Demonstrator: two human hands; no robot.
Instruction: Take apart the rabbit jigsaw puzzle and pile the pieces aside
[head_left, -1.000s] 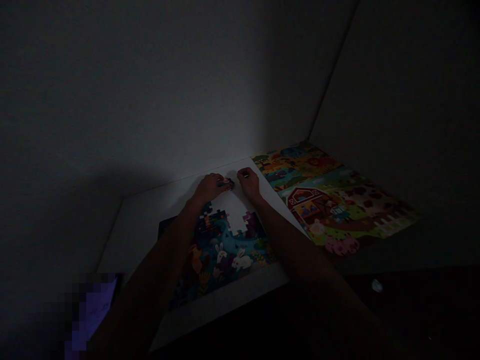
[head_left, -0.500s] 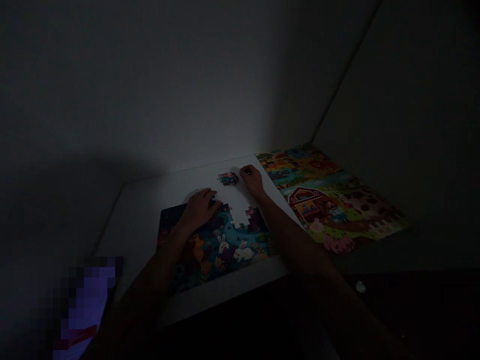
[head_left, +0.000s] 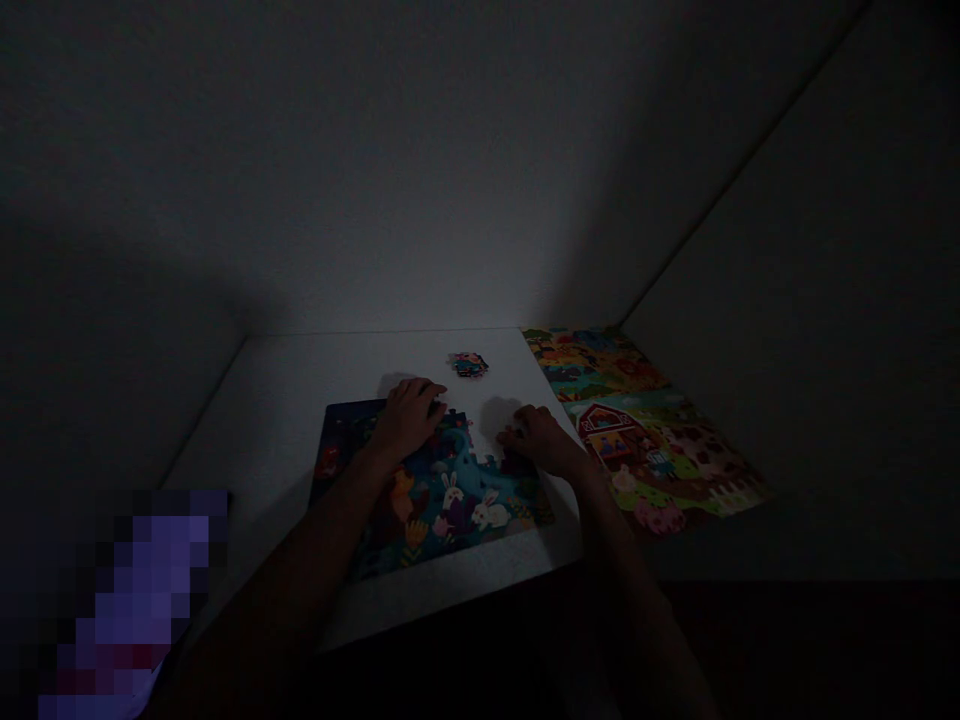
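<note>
The rabbit puzzle [head_left: 442, 490] lies half built at the near middle of the white counter [head_left: 300, 380]. The right hand [head_left: 541, 440] has come back from the loose pieces [head_left: 469, 365] at 12 o'clock and now presses on the puzzle's ragged upper right edge; whether it pinches a piece I cannot tell. The left hand [head_left: 409, 415] stays flat on the upper edge, fingers spread. A finished farm puzzle [head_left: 645, 430] lies at 3 o'clock.
</note>
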